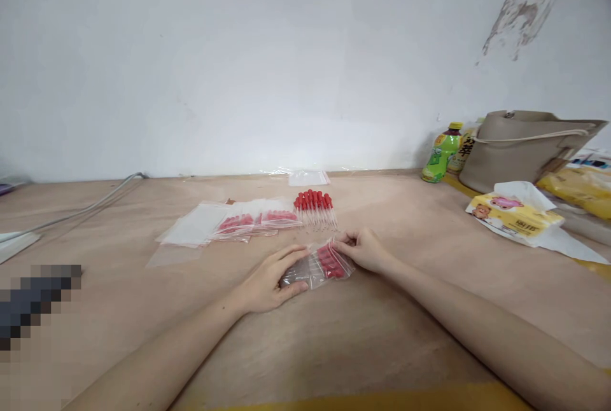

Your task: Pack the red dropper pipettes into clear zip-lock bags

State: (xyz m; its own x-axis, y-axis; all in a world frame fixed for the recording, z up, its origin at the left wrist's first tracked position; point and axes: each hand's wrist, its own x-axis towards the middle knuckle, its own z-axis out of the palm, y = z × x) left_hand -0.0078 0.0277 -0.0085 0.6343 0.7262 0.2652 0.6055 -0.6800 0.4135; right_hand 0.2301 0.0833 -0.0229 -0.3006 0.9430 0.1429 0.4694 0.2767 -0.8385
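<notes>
A clear zip bag (316, 270) with red-topped pieces inside lies on the table in front of me. My left hand (272, 278) rests on the bag's left end, fingers and thumb spread apart. At its upper right edge, near the zip, my right hand (361, 249) pinches the plastic between thumb and fingers. Just beyond my hands is a bunch of red-topped droppers (314, 206) with thin clear stems. To their left, filled bags (279, 215) with red tops overlap several flat clear bags (191, 226).
At the right stand a green bottle (442, 153) and a grey-brown bag (513, 150), with a yellow tissue pack (515, 212) before them. A clear bag (309, 178) lies by the wall. A cable (100, 203) crosses the left side, above a pixelated dark object (33, 303).
</notes>
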